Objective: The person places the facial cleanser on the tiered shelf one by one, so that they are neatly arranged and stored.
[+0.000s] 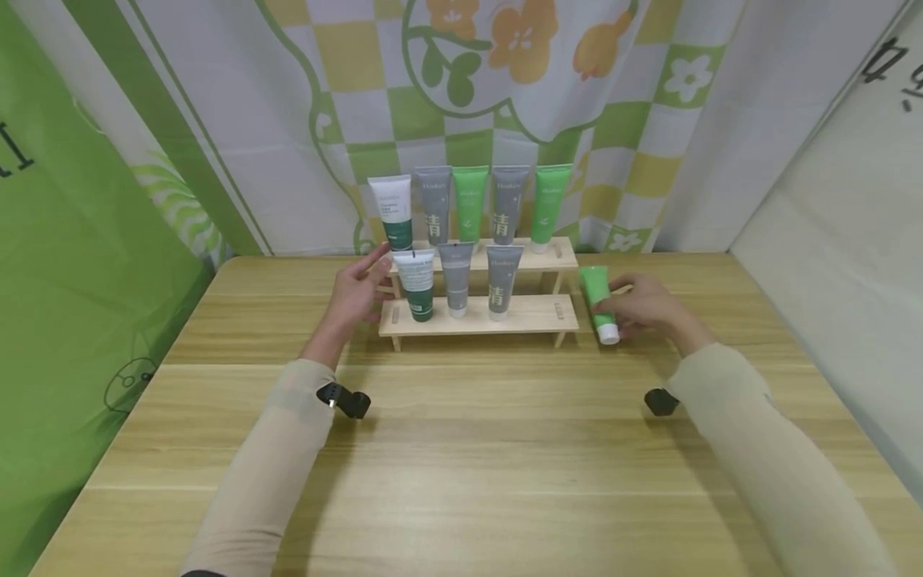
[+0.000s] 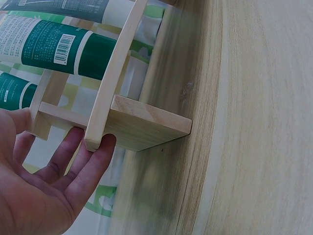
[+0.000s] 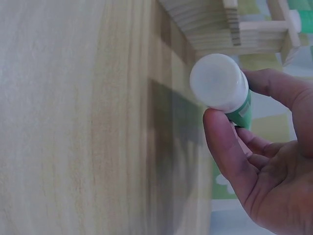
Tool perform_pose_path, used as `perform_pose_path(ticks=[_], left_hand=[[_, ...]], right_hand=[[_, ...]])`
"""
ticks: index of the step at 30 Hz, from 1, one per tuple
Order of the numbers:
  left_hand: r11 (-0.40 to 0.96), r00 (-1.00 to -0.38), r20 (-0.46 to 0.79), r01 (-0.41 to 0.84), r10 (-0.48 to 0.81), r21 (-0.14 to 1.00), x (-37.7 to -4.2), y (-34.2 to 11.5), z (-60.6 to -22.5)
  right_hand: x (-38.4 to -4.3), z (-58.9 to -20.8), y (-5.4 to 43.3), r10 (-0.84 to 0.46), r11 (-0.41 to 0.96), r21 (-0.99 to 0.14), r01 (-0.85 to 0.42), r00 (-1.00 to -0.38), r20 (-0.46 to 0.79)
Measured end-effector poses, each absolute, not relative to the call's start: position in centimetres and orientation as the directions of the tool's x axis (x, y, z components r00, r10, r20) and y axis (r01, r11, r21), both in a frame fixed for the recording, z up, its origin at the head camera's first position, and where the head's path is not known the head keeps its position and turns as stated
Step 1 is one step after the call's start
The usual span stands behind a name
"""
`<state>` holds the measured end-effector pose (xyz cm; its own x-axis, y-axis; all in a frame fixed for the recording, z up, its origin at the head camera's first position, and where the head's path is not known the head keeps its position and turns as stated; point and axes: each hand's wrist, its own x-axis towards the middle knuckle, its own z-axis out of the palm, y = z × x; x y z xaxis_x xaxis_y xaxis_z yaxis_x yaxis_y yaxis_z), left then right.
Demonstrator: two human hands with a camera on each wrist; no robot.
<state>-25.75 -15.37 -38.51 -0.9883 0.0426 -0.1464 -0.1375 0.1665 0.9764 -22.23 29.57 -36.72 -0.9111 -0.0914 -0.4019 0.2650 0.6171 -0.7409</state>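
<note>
At the right end of the two-tier wooden rack (image 1: 479, 319), my right hand (image 1: 642, 304) pinches a light-green squeeze tube (image 1: 595, 290) between thumb and fingers. Its white cap (image 3: 217, 81) points down toward the table and faces the right wrist camera; the hand hides part of the tube. My left hand (image 1: 353, 296) touches the rack's left end, its fingertips (image 2: 105, 142) against the lower shelf's edge and its thumb near the upper shelf. Beside that hand stand a white-and-green tube (image 1: 417, 282) on the lower step and another white-and-green tube (image 1: 392, 210) on the upper step.
Grey tubes (image 1: 457, 276) stand upright on both steps, with green tubes (image 1: 470, 200) among those on the upper one. The rack sits near the back edge of the wooden table (image 1: 505, 465). A patterned curtain (image 1: 418, 120) hangs behind it.
</note>
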Motion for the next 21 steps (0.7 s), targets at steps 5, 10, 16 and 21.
perform_pose_path(ticks=[5,10,16,21], left_hand=[[0.158,-0.99,-0.14,-0.134,0.031,0.978,-25.7,-15.3,-38.4],[0.168,-0.992,-0.125,-0.12,0.02,0.978,-25.5,-15.2,-38.3],[0.177,-0.994,-0.108,-0.103,0.016,0.979,-25.5,-15.2,-38.3],[0.184,-0.993,-0.113,-0.108,0.02,0.977,-25.5,-15.2,-38.3]], right_hand=[[-21.7,-36.2,29.6,-0.087,0.573,-0.783,0.242,-0.932,-0.352],[-20.9,-35.4,29.0,-0.074,0.521,-0.831,0.193,-0.96,-0.269],[-19.6,-34.3,27.6,-0.009,0.531,-0.836,0.139,-0.985,-0.17],[-18.8,-33.6,26.3,0.039,0.51,-0.858,0.063,-0.998,-0.05]])
